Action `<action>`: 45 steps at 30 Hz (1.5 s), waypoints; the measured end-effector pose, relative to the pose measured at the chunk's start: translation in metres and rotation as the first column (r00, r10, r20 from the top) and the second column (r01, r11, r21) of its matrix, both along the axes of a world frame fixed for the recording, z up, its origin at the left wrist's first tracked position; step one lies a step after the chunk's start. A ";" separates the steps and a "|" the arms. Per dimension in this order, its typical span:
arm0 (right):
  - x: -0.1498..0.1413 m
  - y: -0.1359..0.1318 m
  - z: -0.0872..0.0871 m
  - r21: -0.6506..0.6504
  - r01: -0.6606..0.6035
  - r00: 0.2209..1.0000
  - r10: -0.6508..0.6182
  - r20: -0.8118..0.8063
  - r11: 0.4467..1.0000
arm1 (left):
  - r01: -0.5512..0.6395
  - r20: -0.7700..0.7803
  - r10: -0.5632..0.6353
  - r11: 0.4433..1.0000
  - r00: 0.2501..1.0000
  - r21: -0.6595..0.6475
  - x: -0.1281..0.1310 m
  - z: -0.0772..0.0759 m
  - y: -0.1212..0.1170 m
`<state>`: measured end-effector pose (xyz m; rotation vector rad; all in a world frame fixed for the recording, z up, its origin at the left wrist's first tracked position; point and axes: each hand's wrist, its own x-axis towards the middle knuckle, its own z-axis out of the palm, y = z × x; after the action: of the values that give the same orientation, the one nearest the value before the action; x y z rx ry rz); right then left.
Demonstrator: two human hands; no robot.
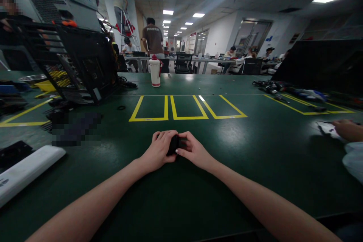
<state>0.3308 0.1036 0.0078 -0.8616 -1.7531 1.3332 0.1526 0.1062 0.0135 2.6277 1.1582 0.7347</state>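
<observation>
Both my hands meet over the green tabletop [181,193], nearer to me than the yellow taped outlines [189,118]. Between them is a small black object [173,145], mostly covered by my fingers, so its kind does not show. My left hand [160,146] is wrapped over its left side, closed on it. From the right, my right hand [194,150] grips the same object with thumb and curled fingers.
At the left stands an open black computer case [87,60]. A white bar-shaped thing [31,172] lies nearer. Farther back is a white cup [155,71] with a red lid. At right, another person's hand [348,129] touches a white object [327,129]; cables and tools [275,92] lie beyond.
</observation>
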 end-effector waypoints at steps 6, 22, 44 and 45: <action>-0.002 0.000 -0.001 0.020 0.018 0.997 -0.017 -0.070 1.000 | -0.003 -0.004 0.003 1.000 1.000 0.001 0.000 0.000 0.000; -0.001 -0.002 0.000 0.033 -0.006 1.000 0.006 0.013 0.999 | -0.009 -0.007 0.009 1.000 1.000 0.007 0.001 0.000 0.000; 0.001 -0.010 0.005 0.271 0.066 0.870 -0.188 0.456 0.960 | -0.126 0.100 0.159 0.952 0.982 -0.279 -0.007 -0.006 0.014; 0.002 -0.012 0.006 0.273 0.052 0.857 -0.183 0.482 0.961 | -0.138 0.105 0.174 0.948 0.979 -0.288 -0.008 -0.006 0.015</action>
<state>0.3331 0.0916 0.0139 -1.2267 -2.1670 0.8162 0.1450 0.1208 0.0072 2.2438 1.3357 0.6982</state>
